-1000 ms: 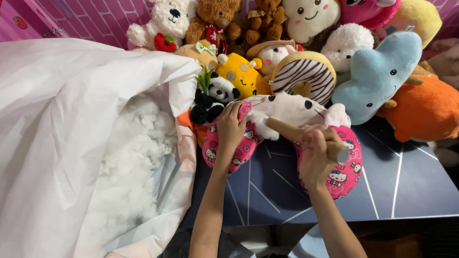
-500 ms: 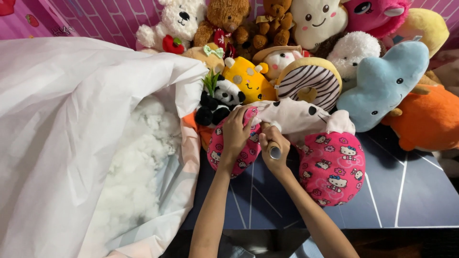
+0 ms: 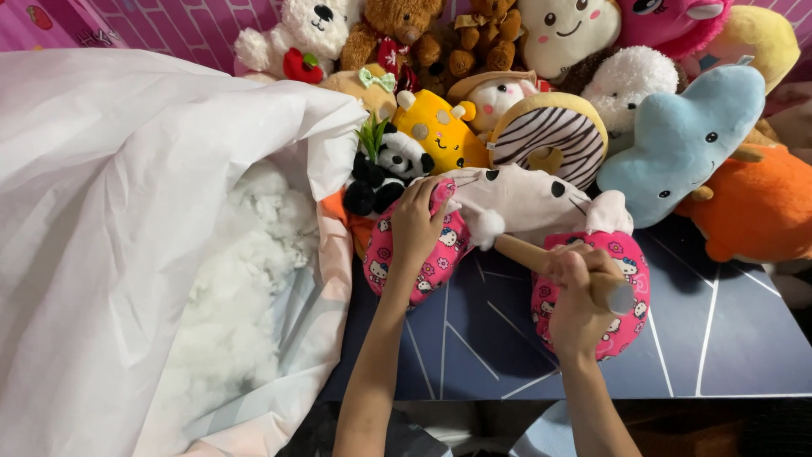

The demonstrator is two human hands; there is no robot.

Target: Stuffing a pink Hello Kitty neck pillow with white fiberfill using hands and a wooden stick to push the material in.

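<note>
1. The person's left hand [image 3: 416, 222] is pressing down on the pink plush toy [image 3: 423, 254], fingers curled over its upper left part and gripping the fabric.
2. The right hand [image 3: 578, 292] is closing its fingers around a wooden stick [image 3: 541, 258], holding it near the blunt near end.
3. The stick is slanting up and to the left, its far tip going in at the white middle of the plush toy, beside a small white pom-pom.
4. The plush toy is lying on the dark blue table [image 3: 727, 338] just in front of the person, stretching from under the left hand across to the right hand.
5. It is looking like a soft, limp thing: a whitish-grey body with small black spots in the middle, and two hot-pink ends printed with little white cat faces and flowers.
6. To the left, a big white plastic bag [image 3: 110, 169] is gaping open, showing loose white stuffing [image 3: 237, 288] inside.
7. At the far side, a heap of soft toys is crowding the table: a panda [image 3: 381, 173], a striped doughnut cushion [image 3: 550, 135], a pale blue plush [image 3: 685, 144] and an orange one [image 3: 753, 203].
</note>
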